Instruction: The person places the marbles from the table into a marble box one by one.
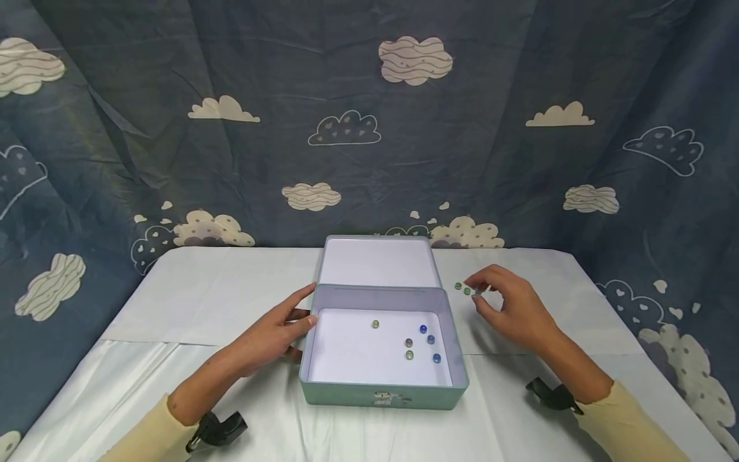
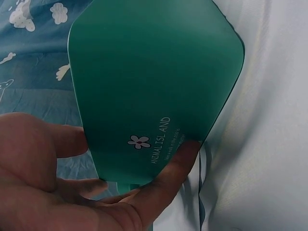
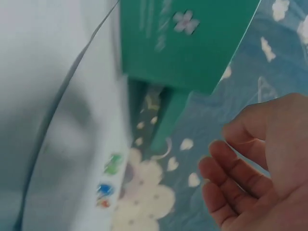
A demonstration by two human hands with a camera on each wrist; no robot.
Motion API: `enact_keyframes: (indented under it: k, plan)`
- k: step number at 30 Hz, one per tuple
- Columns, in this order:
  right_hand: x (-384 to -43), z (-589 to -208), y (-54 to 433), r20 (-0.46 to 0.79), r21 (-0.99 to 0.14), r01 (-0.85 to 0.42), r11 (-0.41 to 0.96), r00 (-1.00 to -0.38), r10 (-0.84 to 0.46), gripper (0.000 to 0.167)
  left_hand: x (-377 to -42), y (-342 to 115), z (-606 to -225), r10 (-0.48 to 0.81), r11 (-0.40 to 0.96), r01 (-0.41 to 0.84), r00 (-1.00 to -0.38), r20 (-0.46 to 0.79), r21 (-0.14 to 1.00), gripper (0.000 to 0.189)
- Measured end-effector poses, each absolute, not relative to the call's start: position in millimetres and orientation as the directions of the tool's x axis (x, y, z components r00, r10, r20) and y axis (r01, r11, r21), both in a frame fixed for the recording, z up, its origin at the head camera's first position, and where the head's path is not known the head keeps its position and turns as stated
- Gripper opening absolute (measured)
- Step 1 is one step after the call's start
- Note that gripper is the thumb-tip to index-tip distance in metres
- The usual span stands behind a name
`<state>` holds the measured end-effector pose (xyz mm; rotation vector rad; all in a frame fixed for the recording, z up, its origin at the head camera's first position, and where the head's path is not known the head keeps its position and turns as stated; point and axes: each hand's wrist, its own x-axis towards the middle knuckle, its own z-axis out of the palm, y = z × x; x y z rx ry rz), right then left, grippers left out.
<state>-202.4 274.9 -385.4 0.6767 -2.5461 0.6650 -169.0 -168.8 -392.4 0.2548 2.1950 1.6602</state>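
Note:
A shallow green tin box with a pale inside stands on the white cloth, its hinged lid lying open behind it. Several glass marbles, blue, green and greyish, lie scattered on its floor. My left hand rests against the left wall, thumb at the rim and a finger pressing the printed side. Right of the lid, my right hand hovers by loose marbles, with thumb and index fingertips apart around a bluish one. Green marbles lie just left of these fingertips. No marble shows in its fingers.
White cloth covers the table. A dark blue curtain with cloud prints hangs behind the table's far edge. Dark wrist cameras are strapped below both hands.

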Motion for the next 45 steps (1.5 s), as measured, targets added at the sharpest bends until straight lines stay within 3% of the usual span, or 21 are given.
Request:
enact_keyframes:
  k: [8,15,37,45]
  plan:
    - [-221.2,-402.8,294.4,0.395,-0.359,-0.434,0.826,-0.873,-0.286,0.025,-171.3,-170.1,-392.8,0.379,0.283,-0.062,-0.910,-0.171,0.957,0.070]
    - [-226.2,-411.4,302.3,0.249,-0.380,-0.344,0.858,-0.932,-0.263,0.030,-171.3,-169.7,-393.3,0.385,0.279,-0.067,-0.906,-0.176,0.958,0.070]
    - [-234.9,-422.9,304.8,0.167,-0.362,-0.300,0.883,-0.952,-0.255,0.034,-170.5,-170.6,-394.2,0.376,0.284,-0.071,-0.909,-0.179,0.956,0.070]
    - [-235.3,-424.2,306.0,0.198,-0.363,-0.369,0.856,-0.928,-0.316,0.031,-170.8,-171.0,-393.6,0.376,0.286,-0.067,-0.909,-0.177,0.956,0.070]
